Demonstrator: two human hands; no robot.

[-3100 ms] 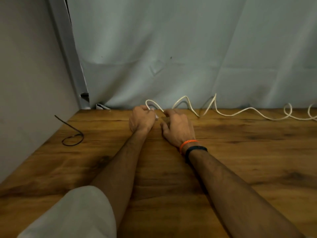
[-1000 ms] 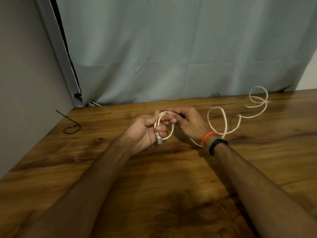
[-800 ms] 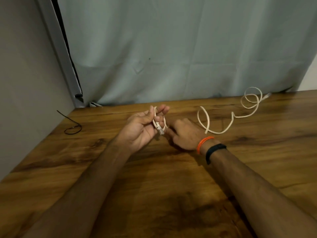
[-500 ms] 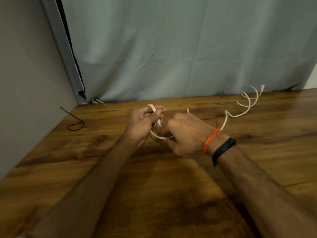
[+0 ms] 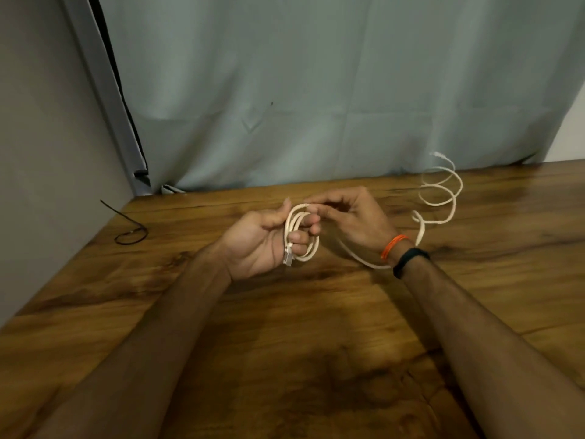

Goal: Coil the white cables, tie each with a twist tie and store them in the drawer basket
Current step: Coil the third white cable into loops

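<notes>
White cable (image 5: 302, 236): small coil of several loops held upright in the left hand (image 5: 259, 239), thumb over the top of the loops and curled fingers (image 5: 299, 238) passing through them, a pale plug hanging at the coil's lower edge just below those fingers. Right hand (image 5: 351, 217): fingertips pinched on the cable at the coil's top. The uncoiled remainder runs beneath the right wrist, then lies in loose springy curls on the wooden table (image 5: 316, 343) beyond the right-hand fingers, well apart from them.

White cable (image 5: 302, 236) coiled in left hand (image 5: 259, 242), right hand (image 5: 354, 217) pinching.
</notes>
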